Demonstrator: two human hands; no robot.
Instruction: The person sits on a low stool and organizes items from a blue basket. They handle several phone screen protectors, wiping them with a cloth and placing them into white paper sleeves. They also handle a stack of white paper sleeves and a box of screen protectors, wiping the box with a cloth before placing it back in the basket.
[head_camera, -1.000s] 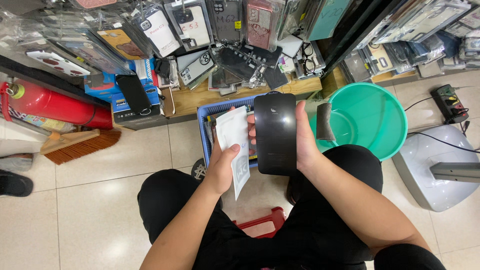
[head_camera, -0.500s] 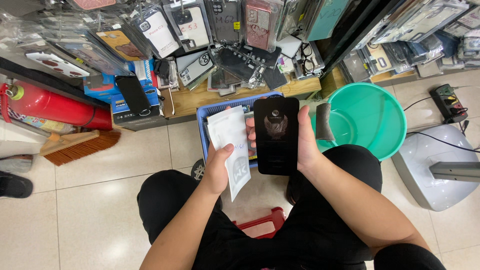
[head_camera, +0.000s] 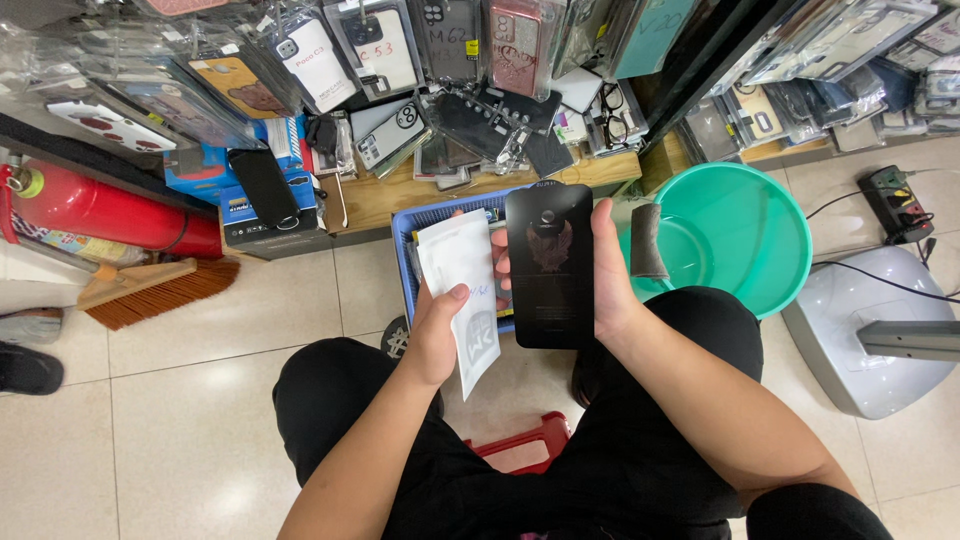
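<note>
Left hand (head_camera: 440, 335) pinches a white sleeve (head_camera: 462, 290) between thumb and fingers, upright, just left of the black card (head_camera: 549, 265) that the right hand (head_camera: 610, 285) grips along its right edge, fingers curled behind. Both hang above the blue basket (head_camera: 425, 225), green basin (head_camera: 740, 235) off to the right; it looks like a sorting check, and any next move calls for a steady two-handed hold.

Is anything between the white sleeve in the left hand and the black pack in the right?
Nothing visible. The left hand holds the white sleeve right beside the black pack in the right hand; their edges nearly meet over the blue basket, with only the right fingertips showing in the gap.
</note>
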